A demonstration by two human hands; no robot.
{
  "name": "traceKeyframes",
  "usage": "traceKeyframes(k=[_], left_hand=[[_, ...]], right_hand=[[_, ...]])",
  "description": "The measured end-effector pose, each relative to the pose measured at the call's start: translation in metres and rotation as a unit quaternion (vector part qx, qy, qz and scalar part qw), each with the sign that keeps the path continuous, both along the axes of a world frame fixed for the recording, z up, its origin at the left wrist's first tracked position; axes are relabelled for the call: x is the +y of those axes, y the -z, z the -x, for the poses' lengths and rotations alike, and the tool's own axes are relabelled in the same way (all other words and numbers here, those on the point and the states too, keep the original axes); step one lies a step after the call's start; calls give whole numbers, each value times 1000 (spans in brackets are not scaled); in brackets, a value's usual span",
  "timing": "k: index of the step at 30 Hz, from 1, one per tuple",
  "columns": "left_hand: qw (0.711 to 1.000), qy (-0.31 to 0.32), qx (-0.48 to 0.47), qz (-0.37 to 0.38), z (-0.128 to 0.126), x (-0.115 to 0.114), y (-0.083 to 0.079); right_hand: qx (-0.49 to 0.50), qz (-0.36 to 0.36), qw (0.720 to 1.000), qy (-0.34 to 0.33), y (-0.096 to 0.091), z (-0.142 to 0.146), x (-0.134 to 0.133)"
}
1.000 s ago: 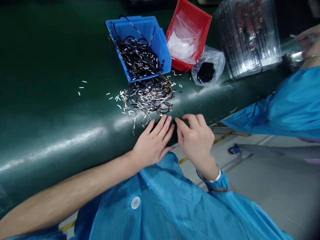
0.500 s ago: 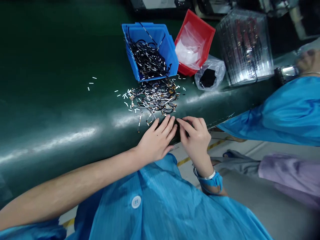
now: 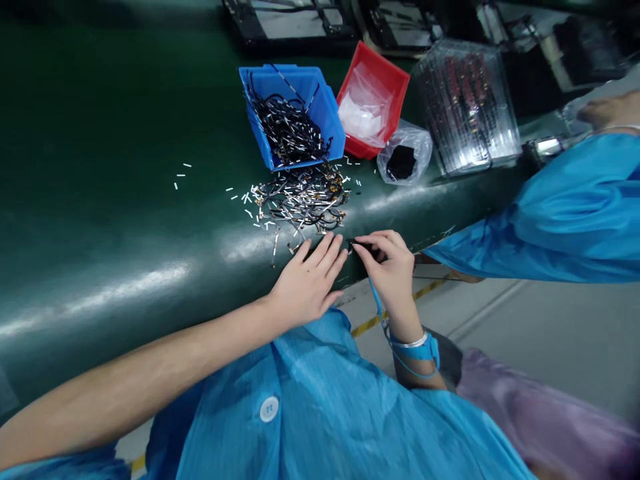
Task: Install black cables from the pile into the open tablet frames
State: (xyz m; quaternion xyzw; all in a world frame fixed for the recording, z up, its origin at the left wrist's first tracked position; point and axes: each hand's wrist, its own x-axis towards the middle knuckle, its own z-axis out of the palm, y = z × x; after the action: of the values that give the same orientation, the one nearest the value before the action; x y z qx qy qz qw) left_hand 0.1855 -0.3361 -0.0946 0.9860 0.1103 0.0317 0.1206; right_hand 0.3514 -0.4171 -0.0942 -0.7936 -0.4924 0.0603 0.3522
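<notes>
My left hand [image 3: 307, 280] lies palm down at the table's front edge, its fingers stretched out just below a loose pile of thin cables [image 3: 305, 200]. These are black and grey with white bands and small gold-coloured ends. To its right, my right hand [image 3: 393, 261] pinches a small black piece [image 3: 352, 243] between thumb and fingertips; most of it is hidden, so its kind is unclear. Anything under my left palm is hidden. Behind the pile stands a blue bin [image 3: 327, 113] holding many black cables with white bands.
A red bin [image 3: 397, 87] with clear plastic bags and a small bag [image 3: 420, 150] of black pieces stand right of the blue bin. Stacked clear trays [image 3: 470, 107] are farther right. White slips [image 3: 181, 175] lie scattered. A co-worker's blue sleeve [image 3: 565, 200] reaches in at right.
My right hand has turned slightly, and more of the black piece shows at its fingertips. A blue cord now shows at my right wrist. My left hand stays nearly in place; the view shifts slightly.
</notes>
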Motion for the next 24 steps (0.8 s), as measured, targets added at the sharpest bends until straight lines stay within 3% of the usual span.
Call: traceKeyframes(k=[8, 15, 20, 24], left_hand=[[997, -31, -65, 33, 2, 0, 4], [967, -43, -232, 96, -7, 25, -13], [979, -75, -170, 86, -34, 46, -19], [992, -16, -116, 38, -39, 44, -11]], right_hand=[[-14, 83, 995, -61, -13, -11, 4], [-128, 84, 983, -103, -55, -25, 14], [-243, 266, 925, -120, -67, -26, 51], [-209, 332, 911, -129, -60, -34, 61]])
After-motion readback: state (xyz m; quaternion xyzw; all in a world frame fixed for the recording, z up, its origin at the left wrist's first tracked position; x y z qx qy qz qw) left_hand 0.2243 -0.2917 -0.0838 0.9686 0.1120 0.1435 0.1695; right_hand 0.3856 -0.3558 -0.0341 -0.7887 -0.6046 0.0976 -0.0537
